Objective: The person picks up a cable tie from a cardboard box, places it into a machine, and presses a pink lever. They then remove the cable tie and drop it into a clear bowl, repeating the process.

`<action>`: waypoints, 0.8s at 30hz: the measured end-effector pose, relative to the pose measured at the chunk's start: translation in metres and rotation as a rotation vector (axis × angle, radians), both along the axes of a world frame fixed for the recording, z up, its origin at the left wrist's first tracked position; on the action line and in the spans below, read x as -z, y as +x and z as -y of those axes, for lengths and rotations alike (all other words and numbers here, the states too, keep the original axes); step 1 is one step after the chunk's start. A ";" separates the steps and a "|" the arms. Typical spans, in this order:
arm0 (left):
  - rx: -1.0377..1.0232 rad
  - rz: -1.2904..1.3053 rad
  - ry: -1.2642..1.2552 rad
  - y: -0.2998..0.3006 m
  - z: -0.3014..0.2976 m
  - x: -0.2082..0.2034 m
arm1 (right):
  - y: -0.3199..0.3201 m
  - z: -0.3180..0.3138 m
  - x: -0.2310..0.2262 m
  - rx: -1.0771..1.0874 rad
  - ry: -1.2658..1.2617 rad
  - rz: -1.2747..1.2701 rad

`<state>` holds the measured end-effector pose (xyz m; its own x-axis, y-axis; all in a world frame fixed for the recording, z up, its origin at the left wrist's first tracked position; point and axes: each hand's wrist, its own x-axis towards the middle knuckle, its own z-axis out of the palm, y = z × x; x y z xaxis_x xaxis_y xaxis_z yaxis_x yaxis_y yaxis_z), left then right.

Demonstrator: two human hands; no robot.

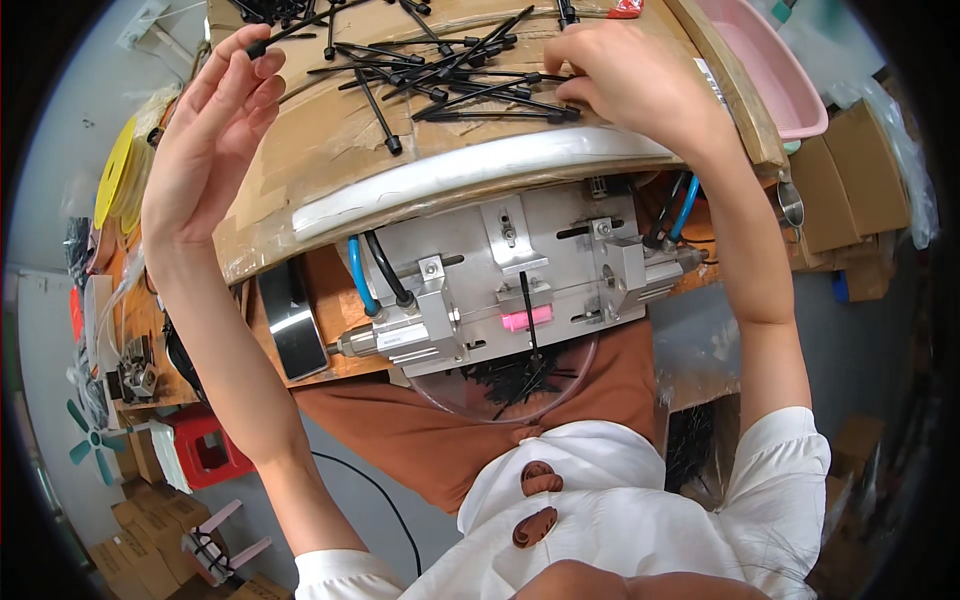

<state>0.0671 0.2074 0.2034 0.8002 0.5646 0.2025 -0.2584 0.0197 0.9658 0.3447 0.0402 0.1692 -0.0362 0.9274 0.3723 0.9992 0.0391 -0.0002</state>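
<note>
My left hand (pixel 215 130) is raised at the upper left, pinching the thick end of a thin black rod (pixel 292 34) that points up and right. On the far side of the cardboard-covered surface (pixel 335 170) lies a loose pile of similar black rods (pixel 440 75), each with a thicker black end. My right hand (pixel 625 85) is bent over the pile's right side, its fingers closed at one rod's end; the fingertips are partly hidden. Nearer me sits a metal clamping fixture (pixel 480 245) with a pink piece (pixel 527 318) and another black rod (pixel 528 300) at its middle.
A clear bowl (pixel 445 408) of thin black pieces rests at my lap. A dark phone (pixel 292 320) lies left of the fixture; blue and black hoses (pixel 362 275) run into it. A white padded strip (pixel 480 170) edges the cardboard. A pink basin (pixel 770 70) stands far right.
</note>
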 end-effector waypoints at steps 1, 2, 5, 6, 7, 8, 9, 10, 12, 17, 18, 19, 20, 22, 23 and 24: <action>-0.144 -0.017 0.113 0.000 0.005 0.005 | 0.007 -0.007 0.009 0.006 -0.035 -0.079; -0.296 -0.038 0.228 -0.004 0.013 0.005 | 0.010 -0.012 0.014 -0.003 -0.033 -0.081; -0.538 -0.181 0.698 -0.003 0.070 0.017 | 0.027 -0.005 0.022 0.041 0.063 -0.091; -0.570 -0.203 0.744 -0.012 0.089 0.028 | 0.031 -0.001 0.014 0.039 0.215 -0.043; -0.587 -0.062 0.707 -0.008 0.117 0.051 | 0.036 0.007 0.008 0.050 0.358 0.010; -0.623 -0.158 0.843 -0.013 0.143 0.061 | 0.033 0.012 0.000 0.047 0.352 -0.002; -0.566 -0.267 0.902 -0.015 0.169 0.076 | 0.029 0.023 -0.005 0.070 0.328 -0.448; -0.514 -0.303 0.999 -0.023 0.191 0.097 | 0.021 0.028 -0.012 0.074 0.300 -0.900; -0.377 -0.513 0.974 -0.022 0.234 0.120 | 0.015 0.049 -0.025 -0.049 0.300 -1.187; -0.362 -0.688 1.080 0.007 0.259 0.159 | -0.022 0.090 -0.027 -0.219 0.316 -1.503; -0.351 -0.730 1.128 0.010 0.260 0.160 | -0.019 0.100 -0.026 -0.215 0.321 -1.501; -0.357 -0.700 1.109 0.012 0.261 0.158 | -0.015 0.110 -0.020 -0.219 0.360 -1.464; -0.352 -0.692 1.113 0.013 0.261 0.157 | -0.014 0.118 -0.015 -0.221 0.400 -1.425; -0.339 -0.736 1.156 0.017 0.260 0.158 | -0.029 0.126 -0.002 -0.195 0.489 -1.220; -0.349 -0.757 1.158 0.013 0.259 0.159 | -0.043 0.124 0.006 -0.120 0.526 -1.183; -0.338 -0.763 1.156 0.012 0.258 0.159 | -0.055 0.127 0.011 -0.033 0.564 -1.129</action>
<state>0.0790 -0.0508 0.0443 0.7830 0.5645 0.2611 0.4907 -0.8187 0.2983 0.2896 -0.0868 0.1580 0.5394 0.6346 0.5535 0.4518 0.3367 -0.8262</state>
